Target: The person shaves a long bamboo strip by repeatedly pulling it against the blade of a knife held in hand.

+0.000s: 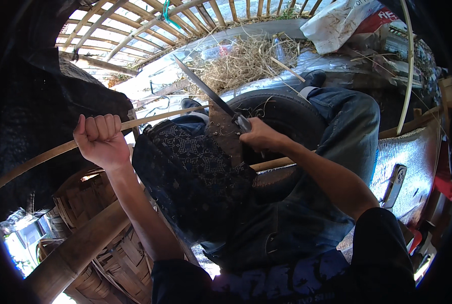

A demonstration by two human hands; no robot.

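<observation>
My left hand is closed in a fist around a long, thin bamboo strip. One end of the strip curves away to the lower left; the other reaches a stiff brown pad, close to the blade. In my right hand is the handle of a long-bladed knife, its tip pointing to the far left. Blade and strip cross near the pad's upper edge; whether they touch I cannot tell. Dark patterned cloth covers my left leg, under the pad. A black tyre lies between my legs.
Straw or shavings and a clear plastic bottle lie beyond the tyre, before a bamboo-slat fence. A white and red sack is at far right. A phone rests right; a bamboo pole and woven bamboo are lower left.
</observation>
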